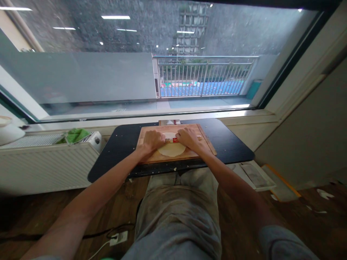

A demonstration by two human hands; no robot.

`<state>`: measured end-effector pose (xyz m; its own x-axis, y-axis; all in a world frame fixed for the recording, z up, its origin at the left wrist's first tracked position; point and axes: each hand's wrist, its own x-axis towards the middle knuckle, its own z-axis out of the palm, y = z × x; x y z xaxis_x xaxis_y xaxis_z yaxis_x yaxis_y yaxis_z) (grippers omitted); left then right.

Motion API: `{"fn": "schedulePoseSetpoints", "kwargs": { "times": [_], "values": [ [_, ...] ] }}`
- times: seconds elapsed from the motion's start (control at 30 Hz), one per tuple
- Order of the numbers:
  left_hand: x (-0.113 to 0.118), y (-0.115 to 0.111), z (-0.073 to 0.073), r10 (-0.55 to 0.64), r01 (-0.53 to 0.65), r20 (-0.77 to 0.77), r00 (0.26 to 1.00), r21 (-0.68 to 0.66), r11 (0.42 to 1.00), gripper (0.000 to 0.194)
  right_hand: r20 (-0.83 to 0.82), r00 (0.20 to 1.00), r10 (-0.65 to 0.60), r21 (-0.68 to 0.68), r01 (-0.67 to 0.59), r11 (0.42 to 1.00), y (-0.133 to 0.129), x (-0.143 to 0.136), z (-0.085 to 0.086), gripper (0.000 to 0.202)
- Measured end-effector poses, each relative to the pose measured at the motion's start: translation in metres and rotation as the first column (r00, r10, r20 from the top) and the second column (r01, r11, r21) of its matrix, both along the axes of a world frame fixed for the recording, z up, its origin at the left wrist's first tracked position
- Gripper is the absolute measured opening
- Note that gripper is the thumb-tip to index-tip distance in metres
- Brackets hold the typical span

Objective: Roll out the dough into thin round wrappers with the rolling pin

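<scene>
A flat, roundish sheet of pale dough (172, 150) lies on a wooden cutting board (153, 158). Across the dough runs a rolling pin (171, 140), with a red and yellowish label showing between my hands. My left hand (154, 140) is closed over its left end. On the other end, my right hand (187, 137) is wrapped with bent fingers, and a short light tip of the pin shows just past it. Dough shows both in front of and behind the pin.
The board rests on a small black table (227, 141) against the window sill. At left stands a white radiator (48, 166) with a green cloth (77, 135) on top. A power strip (119, 238) with cords lies on the wooden floor, and framed panels (255, 175) lie at right.
</scene>
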<state>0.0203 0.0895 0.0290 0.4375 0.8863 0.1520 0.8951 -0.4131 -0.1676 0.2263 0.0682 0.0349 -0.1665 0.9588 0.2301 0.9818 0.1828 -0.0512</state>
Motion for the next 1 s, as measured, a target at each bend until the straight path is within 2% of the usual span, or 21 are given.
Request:
{"fn": "schedulePoseSetpoints", "kwargs": {
  "times": [0.1,0.23,0.4,0.47,0.6,0.73,0.83,1.0],
  "values": [
    [-0.003,0.003,-0.004,0.002,-0.002,0.000,1.000,0.016,1.000,0.053,-0.022,1.000,0.004,0.019,-0.004,1.000,0.001,0.000,-0.003,0.043],
    [-0.001,0.022,-0.001,-0.070,0.069,-0.033,0.997,-0.029,0.997,0.049,-0.072,0.997,-0.025,-0.016,0.024,1.000,0.020,0.001,0.000,0.043],
    [0.006,0.043,0.005,-0.015,0.015,-0.006,1.000,-0.071,0.997,0.045,-0.073,0.995,-0.066,-0.032,0.064,0.997,0.045,-0.001,0.006,0.044],
    [0.007,0.047,0.005,-0.048,0.045,-0.025,0.999,-0.085,0.995,0.044,-0.074,0.995,-0.062,-0.048,0.059,0.997,0.049,-0.001,0.007,0.042],
    [0.004,0.040,0.000,-0.093,0.091,-0.030,0.995,-0.073,0.993,0.044,-0.058,0.998,-0.039,-0.060,0.036,0.998,0.038,-0.002,0.002,0.040],
    [-0.004,0.018,-0.005,-0.075,0.075,-0.012,0.997,-0.057,0.996,0.048,-0.029,0.999,-0.030,0.014,0.030,0.999,0.010,-0.006,-0.005,0.041],
    [-0.007,0.003,-0.006,-0.028,0.029,0.013,1.000,-0.057,0.998,0.051,-0.012,0.999,-0.039,0.021,0.040,0.999,-0.007,-0.009,-0.009,0.042],
    [-0.003,0.002,-0.002,0.018,-0.017,0.035,0.999,-0.048,0.999,0.050,-0.023,0.999,-0.038,0.015,0.038,0.999,0.000,-0.010,-0.007,0.042]
  ]
}}
